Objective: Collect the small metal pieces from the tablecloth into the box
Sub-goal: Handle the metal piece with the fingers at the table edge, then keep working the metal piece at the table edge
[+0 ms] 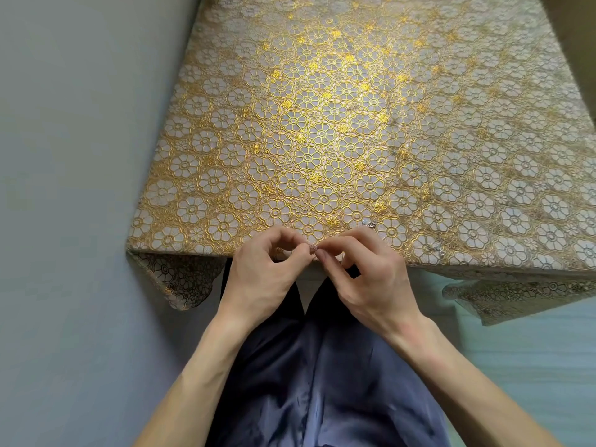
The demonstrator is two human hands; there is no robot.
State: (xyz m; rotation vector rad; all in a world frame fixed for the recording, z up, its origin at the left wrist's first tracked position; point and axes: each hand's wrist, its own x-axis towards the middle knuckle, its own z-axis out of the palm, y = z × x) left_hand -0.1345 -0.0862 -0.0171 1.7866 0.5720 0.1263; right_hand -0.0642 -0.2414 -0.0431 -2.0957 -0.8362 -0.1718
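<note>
**Head view.**
- Left hand (264, 272): fingers curled, thumb and forefinger pinching a small pinkish piece (312, 249) over the near table edge.
- Right hand (367, 275): curled likewise, pinching the same piece from the other side. I cannot tell what the piece is.
- Floral tablecloth (290, 124): one.
- Metal pieces (368, 223): one glinting cluster just beyond the right hand, and a second cluster (437, 248) further right. Fainter glints (416, 171) beyond may be more.
- Box: none in view.

**Risk, as I judge it:** a slipped pinch would drop the piece past the edge onto the dark trousers (322, 366). The silver bits are easily missed against the pattern.

**Count:** two hands, two sure clusters.
</note>
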